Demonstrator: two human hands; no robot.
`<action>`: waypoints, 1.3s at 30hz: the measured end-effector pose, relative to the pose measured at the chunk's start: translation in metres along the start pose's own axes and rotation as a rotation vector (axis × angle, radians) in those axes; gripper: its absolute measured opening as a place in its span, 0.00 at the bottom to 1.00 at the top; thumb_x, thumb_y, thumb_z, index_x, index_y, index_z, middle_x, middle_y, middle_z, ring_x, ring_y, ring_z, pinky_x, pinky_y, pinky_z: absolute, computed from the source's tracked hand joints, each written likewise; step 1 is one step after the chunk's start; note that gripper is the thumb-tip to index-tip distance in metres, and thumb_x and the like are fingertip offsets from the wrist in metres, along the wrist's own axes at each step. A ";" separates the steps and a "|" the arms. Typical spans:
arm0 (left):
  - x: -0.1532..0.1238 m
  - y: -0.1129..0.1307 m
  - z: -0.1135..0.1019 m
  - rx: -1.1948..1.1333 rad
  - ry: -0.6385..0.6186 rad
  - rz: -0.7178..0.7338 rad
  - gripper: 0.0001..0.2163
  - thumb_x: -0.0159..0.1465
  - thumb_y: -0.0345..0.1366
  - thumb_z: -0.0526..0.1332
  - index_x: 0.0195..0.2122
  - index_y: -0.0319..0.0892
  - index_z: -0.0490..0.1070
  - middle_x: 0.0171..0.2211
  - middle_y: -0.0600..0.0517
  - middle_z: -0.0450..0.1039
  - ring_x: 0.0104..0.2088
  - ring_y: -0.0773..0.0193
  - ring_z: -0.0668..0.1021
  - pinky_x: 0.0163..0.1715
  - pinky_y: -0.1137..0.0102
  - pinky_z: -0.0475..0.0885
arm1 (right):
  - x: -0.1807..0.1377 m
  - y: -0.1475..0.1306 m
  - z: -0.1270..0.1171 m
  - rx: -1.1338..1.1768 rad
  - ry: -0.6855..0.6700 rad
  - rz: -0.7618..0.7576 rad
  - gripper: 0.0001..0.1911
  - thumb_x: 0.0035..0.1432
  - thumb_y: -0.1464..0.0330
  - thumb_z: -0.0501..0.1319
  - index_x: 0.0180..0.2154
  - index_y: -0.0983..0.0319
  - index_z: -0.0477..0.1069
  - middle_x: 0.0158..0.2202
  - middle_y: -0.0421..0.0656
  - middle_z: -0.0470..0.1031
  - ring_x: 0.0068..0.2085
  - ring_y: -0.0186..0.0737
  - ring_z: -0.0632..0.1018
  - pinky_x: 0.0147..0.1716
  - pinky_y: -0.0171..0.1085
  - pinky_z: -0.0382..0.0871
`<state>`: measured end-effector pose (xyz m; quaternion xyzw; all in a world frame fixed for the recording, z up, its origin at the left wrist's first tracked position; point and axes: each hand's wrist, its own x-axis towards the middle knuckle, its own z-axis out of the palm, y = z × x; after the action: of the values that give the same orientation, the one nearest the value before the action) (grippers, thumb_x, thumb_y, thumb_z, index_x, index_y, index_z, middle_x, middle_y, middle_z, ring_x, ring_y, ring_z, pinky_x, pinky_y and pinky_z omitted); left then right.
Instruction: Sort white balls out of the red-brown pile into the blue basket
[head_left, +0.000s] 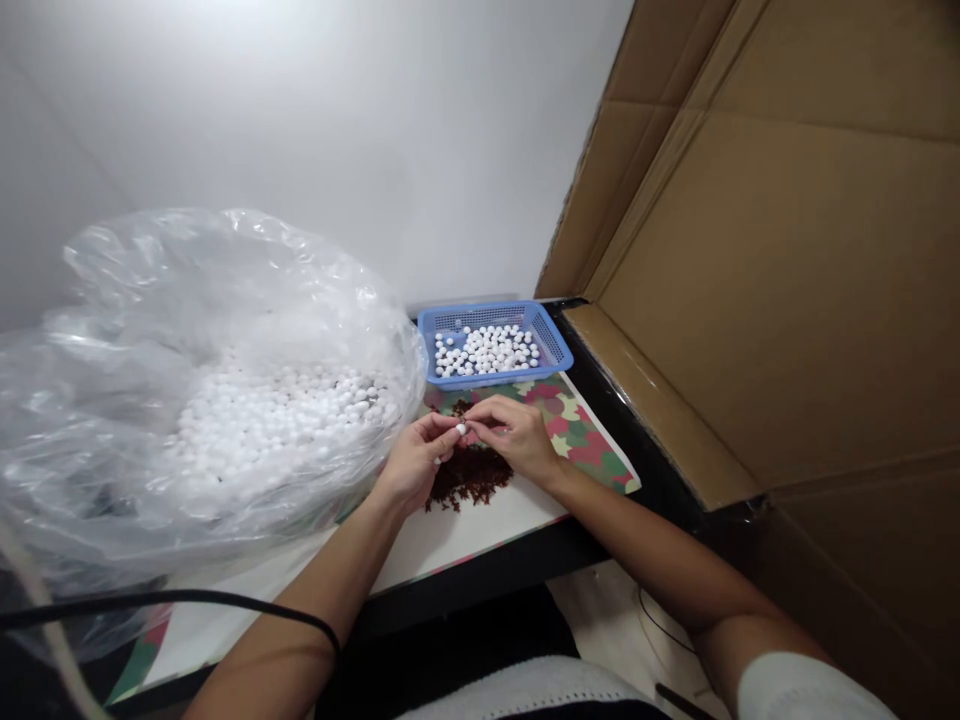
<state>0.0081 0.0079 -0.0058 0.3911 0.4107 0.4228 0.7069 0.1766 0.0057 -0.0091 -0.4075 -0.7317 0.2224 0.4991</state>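
Note:
My left hand (416,460) and my right hand (517,435) meet above a pile of small dark red bits (472,475) on the table. Both hands pinch one small white ball (460,429) between their fingertips. A big clear plastic bag (210,380) full of white balls lies at the left, close to my left hand. Behind my hands stands a blue plastic basket (559,350) holding several white balls (487,350).
A camouflage-patterned sheet (585,435) covers the table under the basket. A large open cardboard box (787,280) stands at the right, against the table's dark edge (487,580). A black cable (187,600) runs across my left forearm. A white wall is behind.

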 end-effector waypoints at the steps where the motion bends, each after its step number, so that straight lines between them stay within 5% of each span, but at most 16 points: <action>1: 0.000 0.000 0.000 -0.002 0.005 -0.004 0.10 0.52 0.36 0.71 0.31 0.37 0.74 0.27 0.49 0.76 0.27 0.71 0.73 0.26 0.76 0.61 | 0.000 0.000 0.000 -0.003 0.000 -0.004 0.04 0.60 0.70 0.61 0.35 0.61 0.75 0.35 0.44 0.78 0.36 0.37 0.78 0.34 0.34 0.76; 9: -0.001 0.000 -0.001 -0.038 0.016 -0.001 0.11 0.50 0.36 0.72 0.30 0.38 0.74 0.27 0.49 0.77 0.30 0.68 0.75 0.30 0.74 0.64 | -0.003 0.006 0.001 0.006 -0.045 -0.106 0.06 0.62 0.70 0.60 0.38 0.61 0.76 0.38 0.46 0.79 0.40 0.38 0.79 0.42 0.38 0.75; 39: -0.002 0.000 0.000 -0.038 0.101 0.022 0.12 0.47 0.35 0.73 0.27 0.37 0.72 0.23 0.54 0.72 0.24 0.72 0.70 0.26 0.75 0.61 | -0.009 0.005 0.007 -0.080 -0.083 -0.179 0.08 0.64 0.71 0.57 0.41 0.60 0.75 0.42 0.46 0.79 0.43 0.39 0.79 0.45 0.39 0.75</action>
<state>0.0073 0.0064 -0.0057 0.3599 0.4335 0.4575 0.6879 0.1737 0.0021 -0.0203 -0.3508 -0.7934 0.1641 0.4696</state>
